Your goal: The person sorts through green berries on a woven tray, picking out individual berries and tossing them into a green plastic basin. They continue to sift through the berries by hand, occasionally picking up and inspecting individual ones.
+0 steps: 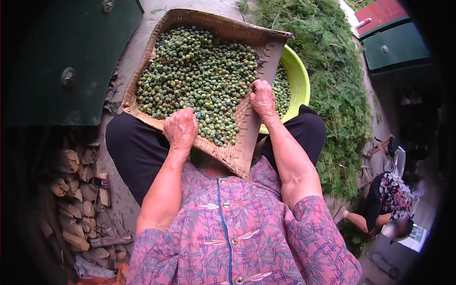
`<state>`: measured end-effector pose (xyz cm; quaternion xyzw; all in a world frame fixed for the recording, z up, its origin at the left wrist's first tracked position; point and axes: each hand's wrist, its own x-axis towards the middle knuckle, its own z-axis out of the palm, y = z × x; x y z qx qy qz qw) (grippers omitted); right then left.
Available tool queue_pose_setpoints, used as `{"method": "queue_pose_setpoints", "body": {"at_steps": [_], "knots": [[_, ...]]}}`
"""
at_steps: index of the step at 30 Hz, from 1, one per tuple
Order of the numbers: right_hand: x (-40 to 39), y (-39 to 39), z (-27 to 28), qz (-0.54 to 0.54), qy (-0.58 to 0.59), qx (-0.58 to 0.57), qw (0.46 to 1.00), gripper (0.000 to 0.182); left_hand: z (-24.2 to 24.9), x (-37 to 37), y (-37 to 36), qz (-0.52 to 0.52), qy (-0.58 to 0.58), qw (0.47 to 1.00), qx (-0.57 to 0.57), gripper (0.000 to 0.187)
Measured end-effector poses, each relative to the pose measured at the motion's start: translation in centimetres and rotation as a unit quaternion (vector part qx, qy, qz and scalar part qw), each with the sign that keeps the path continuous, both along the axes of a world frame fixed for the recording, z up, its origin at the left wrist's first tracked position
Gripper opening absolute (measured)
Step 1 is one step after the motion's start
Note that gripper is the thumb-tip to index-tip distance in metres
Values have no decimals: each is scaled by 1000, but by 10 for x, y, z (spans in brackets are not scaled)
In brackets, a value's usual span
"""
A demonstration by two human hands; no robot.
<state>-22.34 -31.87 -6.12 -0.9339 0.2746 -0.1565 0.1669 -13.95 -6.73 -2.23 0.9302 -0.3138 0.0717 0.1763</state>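
Note:
A woven winnowing basket (137, 112) lies tilted across my lap, heaped with small round green berries (199, 71), a few brownish. My left hand (181, 127) is closed over the berries by the basket's near rim; what its fingers hold is hidden. At the smooth front lip of the basket, my right hand (263, 98) has its fingers pinched together, and I cannot make out what is in them. Beyond that lip stands a yellow-green basin (300, 80), partly covered by the basket, with more of the same berries inside.
Cut green foliage (327, 95) is spread on the ground to the right. Split firewood (76, 204) is stacked at lower left, below a dark green door panel (38, 61). Another person (394, 199) bends over at the far right, near a red and green cabinet (396, 45).

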Motion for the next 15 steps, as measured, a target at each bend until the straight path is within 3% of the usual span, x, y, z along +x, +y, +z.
{"method": "queue_pose_setpoints", "body": {"at_steps": [6, 8, 10, 12, 15], "knots": [[-21, -24, -5, -131, -70, 124, 981, 21, 0, 0, 0, 3, 5, 1000, 4, 8], [-26, -30, -4, -149, -65, 87, 983, 28, 0, 0, 0, 4, 4, 1000, 4, 8], [-28, -29, -3, -185, -68, -86, 977, 32, 0, 0, 0, 4, 16, 1000, 2, 7], [-23, -24, 0, -154, -60, -106, 981, 33, 1, 0, 0, 5, 16, 1000, 3, 7], [-6, -13, 4, -11, -80, 0, 997, 30, 0, 0, 0, 6, 15, 1000, 5, 7]]}}
